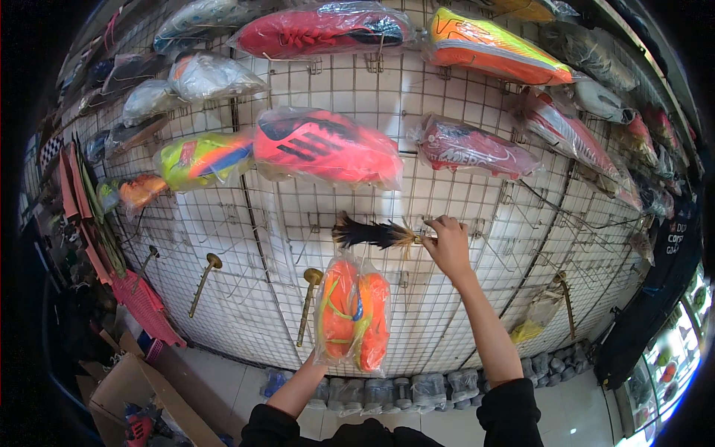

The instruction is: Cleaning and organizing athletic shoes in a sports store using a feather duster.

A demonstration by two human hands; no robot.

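A clear plastic bag with a pair of bright orange and yellow-green sports shoes [339, 309] stands upright in front of me, soles or insides not clear to tell. My left hand [316, 363] grips it from below, its fingers mostly hidden behind the bag. My right hand [448, 246] is closed on the tan right end of a black feather duster [372, 235]. The duster lies level just above the shoes, its dark feathers pointing left, in front of the wire grid wall [447, 313].
Bagged shoes hang in rows above, including a pink one [328, 147] and an orange-yellow one [495, 48]. Brass display arms [307, 309] stick out from the grid. Wrapped dumbbells [428, 391] line the floor along the wall. An open cardboard box [141, 391] stands lower left.
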